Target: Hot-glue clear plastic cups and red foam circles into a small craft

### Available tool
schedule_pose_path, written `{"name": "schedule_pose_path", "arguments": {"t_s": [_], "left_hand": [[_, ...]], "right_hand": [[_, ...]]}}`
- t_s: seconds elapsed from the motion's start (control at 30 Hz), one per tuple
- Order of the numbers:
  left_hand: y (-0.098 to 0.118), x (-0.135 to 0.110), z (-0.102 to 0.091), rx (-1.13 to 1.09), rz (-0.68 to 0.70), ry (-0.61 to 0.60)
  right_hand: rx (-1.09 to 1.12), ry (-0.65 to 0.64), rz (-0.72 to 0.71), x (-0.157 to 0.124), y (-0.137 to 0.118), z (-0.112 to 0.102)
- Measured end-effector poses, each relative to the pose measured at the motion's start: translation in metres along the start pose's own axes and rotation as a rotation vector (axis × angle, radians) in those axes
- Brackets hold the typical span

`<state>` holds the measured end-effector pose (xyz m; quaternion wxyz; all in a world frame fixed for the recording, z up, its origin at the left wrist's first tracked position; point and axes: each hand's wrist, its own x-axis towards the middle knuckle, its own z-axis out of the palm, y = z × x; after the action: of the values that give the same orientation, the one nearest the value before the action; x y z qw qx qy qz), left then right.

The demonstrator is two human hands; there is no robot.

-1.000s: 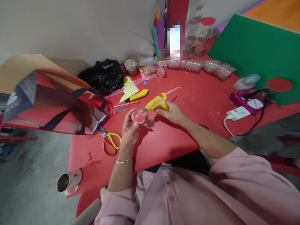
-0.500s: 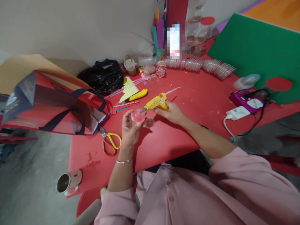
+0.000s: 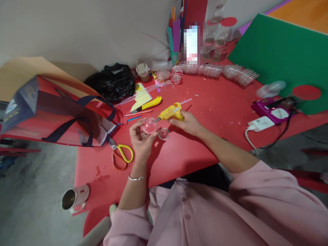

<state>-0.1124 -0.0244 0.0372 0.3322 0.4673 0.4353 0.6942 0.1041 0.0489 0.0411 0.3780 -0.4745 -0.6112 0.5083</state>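
My left hand (image 3: 140, 140) pinches a small clear plastic cup (image 3: 149, 125) and holds it just above the red table (image 3: 194, 143). My right hand (image 3: 188, 122) grips a yellow glue gun (image 3: 171, 112). Its nozzle touches the rim of that cup. A second clear round cup (image 3: 164, 134) lies on the table right beside the first, between my two hands.
Yellow-handled scissors (image 3: 120, 153), a yellow utility knife (image 3: 147, 104) and a red bag (image 3: 58, 112) lie to the left. A black plastic bag (image 3: 112, 82) and rows of clear cups (image 3: 217, 71) sit at the back. White charger (image 3: 260, 123), purple device (image 3: 271, 111) and green board (image 3: 282, 51) are at right.
My left hand has shifted the cup slightly left and up, with the glue gun's nozzle following it. The view has barely moved.
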Motion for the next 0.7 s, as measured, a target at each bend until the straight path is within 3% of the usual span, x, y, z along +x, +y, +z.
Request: {"name": "schedule_pose_path", "arguments": {"t_s": [0.27,0.43,0.7], "left_hand": [[0.0085,-0.0069,0.0072,0.246,0.182,0.068],[0.0074,-0.007,0.0061,0.246,0.18,0.095],[0.0017,-0.0066,0.006,0.217,0.331,0.004]], "right_hand": [[0.056,-0.059,0.003,-0.0007,-0.0011,0.0001],[0.086,-0.075,0.041,-0.0014,-0.0013,-0.0001],[0.173,-0.124,0.008,0.0001,0.0018,0.0012]]}}
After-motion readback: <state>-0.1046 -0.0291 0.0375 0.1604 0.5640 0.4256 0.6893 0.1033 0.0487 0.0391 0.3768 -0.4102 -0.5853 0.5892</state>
